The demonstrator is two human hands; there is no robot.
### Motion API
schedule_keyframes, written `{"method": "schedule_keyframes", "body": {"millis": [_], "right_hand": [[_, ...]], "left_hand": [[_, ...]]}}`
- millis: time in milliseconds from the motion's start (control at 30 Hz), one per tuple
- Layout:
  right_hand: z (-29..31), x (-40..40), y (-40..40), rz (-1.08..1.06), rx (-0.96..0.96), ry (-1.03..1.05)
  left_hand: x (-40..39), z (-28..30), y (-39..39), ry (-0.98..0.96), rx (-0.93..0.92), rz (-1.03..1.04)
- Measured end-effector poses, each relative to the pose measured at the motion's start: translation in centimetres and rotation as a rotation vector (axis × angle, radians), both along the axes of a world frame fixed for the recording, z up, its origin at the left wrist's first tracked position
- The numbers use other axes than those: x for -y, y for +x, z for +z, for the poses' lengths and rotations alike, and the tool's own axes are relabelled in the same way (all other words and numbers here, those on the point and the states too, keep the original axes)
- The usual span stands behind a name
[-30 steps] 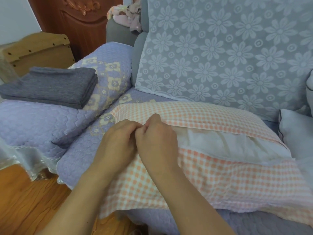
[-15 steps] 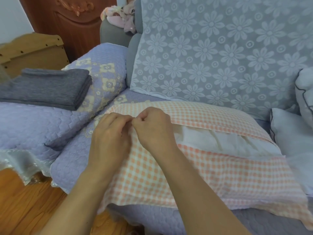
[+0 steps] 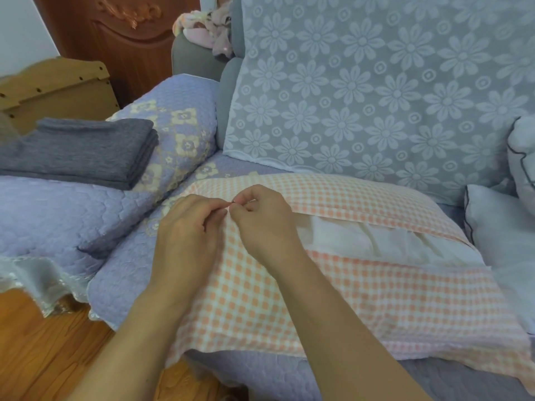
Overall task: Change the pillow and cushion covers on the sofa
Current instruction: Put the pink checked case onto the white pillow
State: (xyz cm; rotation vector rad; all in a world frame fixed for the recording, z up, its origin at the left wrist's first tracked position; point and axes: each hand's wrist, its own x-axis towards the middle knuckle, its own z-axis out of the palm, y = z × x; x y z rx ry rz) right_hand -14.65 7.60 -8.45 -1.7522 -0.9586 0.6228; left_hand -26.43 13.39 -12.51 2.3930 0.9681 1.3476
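Note:
A pillow in an orange-and-white checked cover (image 3: 376, 299) lies across the sofa seat (image 3: 139, 273). The cover's long opening gapes and shows the white pillow (image 3: 376, 241) inside. At the left end of that opening my left hand (image 3: 188, 238) and my right hand (image 3: 263, 224) meet, fingertips touching. Both pinch the cover's edge there, with a small dark zipper pull between the fingertips. A stack of folded grey covers (image 3: 78, 151) rests on the sofa's left armrest.
A white cushion with dark piping (image 3: 500, 227) lies at the right, another (image 3: 524, 157) behind it. A floral lace throw (image 3: 376, 82) drapes the backrest. A wooden cabinet (image 3: 55, 88) and brown door (image 3: 130, 39) stand at the left; wooden floor (image 3: 43, 357) lies below.
The view has shifted slightly; both hands stay pinched together at the left end of the cover's opening, with only small finger movements.

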Motion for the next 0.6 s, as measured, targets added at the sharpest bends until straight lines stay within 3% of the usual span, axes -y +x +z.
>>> {"method": "schedule_keyframes", "body": {"millis": [167,300,433,600], "right_hand": [[0.4,0.0,-1.6,-0.135,0.376,-0.096],[1.4,-0.6,-2.2,-0.218,0.371,-0.13],[1.2,-0.3,-2.2,-0.305,0.492,-0.186],[0.2,3.7,4.7,-0.473,0.638,-0.275]], "left_hand": [[0.2,0.0,-0.1,0.052,-0.091,0.003],[0.3,0.2,-0.3,0.058,-0.13,0.023],[-0.1,0.4,-0.6,0.049,-0.152,0.067],[-1.4,0.1,-1.5,0.017,-0.204,0.096]]}}
